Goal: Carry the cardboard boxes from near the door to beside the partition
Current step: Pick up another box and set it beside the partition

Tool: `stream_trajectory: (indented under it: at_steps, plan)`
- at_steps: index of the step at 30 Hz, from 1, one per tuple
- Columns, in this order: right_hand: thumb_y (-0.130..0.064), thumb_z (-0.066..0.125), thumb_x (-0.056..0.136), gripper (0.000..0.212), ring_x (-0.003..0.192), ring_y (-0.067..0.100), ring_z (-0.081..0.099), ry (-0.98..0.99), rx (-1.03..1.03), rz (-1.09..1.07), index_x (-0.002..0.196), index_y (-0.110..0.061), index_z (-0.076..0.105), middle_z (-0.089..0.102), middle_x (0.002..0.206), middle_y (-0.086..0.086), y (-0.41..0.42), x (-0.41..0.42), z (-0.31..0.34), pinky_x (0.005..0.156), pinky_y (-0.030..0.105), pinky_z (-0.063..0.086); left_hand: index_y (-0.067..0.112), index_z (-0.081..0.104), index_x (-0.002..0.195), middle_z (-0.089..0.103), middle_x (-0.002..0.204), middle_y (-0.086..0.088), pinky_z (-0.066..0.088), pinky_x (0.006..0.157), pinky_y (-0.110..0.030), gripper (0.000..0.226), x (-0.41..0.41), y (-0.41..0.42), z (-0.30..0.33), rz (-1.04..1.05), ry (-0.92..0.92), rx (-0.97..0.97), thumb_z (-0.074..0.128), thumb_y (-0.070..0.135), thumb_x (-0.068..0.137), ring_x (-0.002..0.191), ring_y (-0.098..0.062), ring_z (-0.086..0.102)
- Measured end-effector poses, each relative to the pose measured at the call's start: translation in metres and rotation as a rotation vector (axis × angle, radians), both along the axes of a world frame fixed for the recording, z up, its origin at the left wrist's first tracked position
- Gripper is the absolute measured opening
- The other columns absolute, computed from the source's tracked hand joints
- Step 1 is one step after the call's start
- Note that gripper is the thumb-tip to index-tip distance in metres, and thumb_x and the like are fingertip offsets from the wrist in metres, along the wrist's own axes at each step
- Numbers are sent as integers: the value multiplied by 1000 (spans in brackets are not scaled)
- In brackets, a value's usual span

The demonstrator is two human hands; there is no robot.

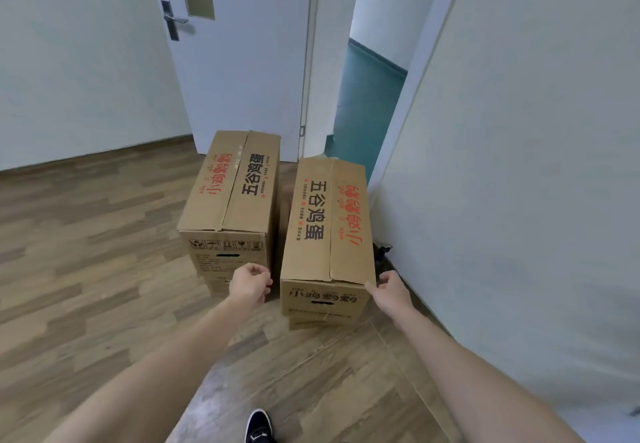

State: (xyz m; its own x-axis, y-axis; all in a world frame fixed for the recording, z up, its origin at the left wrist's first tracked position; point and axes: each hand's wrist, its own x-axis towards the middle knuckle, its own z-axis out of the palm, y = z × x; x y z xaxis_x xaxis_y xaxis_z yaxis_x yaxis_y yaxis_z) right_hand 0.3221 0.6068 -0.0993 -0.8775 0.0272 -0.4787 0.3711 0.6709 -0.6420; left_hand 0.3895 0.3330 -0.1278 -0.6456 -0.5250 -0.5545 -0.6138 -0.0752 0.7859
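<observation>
Two stacks of brown cardboard boxes with black and red print stand on the wooden floor in front of an open white door. The left top box (230,183) sits on another box beneath it. The right top box (329,221) also rests on a lower box (322,321). My left hand (250,282) hovers in the gap between the stacks, fingers loosely curled, holding nothing. My right hand (389,287) touches the near right corner of the right top box, fingers apart.
The white door (242,62) stands open behind the boxes, with a teal corridor floor (363,107) beyond. A white wall (519,200) runs close along the right. A small dark object (382,252) lies at the wall's base. My black shoe (258,427) is below.
</observation>
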Motion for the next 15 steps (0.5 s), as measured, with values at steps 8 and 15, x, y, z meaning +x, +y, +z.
stream_trajectory:
  at_steps: [8, 15]
  plan:
    - [-33, 68, 97, 65, 122, 29, 57, -101, 4, -78, 148, -11, 36, 54, 144, 14, -19, -140, -31, 90, 35, 50, 14, 56, 120, 68, 114, -14, 56, 74, -38, 33, -151, -15, -23, -112, -136, -78, 70, 27, 92, 103, -32, 66]
    - [-32, 75, 92, 71, 124, 32, 59, -230, -106, -114, 146, -10, 35, 58, 140, 12, -39, -295, -93, 98, 42, 51, 9, 47, 138, 57, 136, -14, 47, 97, -40, 53, -276, -19, -56, -87, -269, -110, 68, 30, 94, 123, -31, 56]
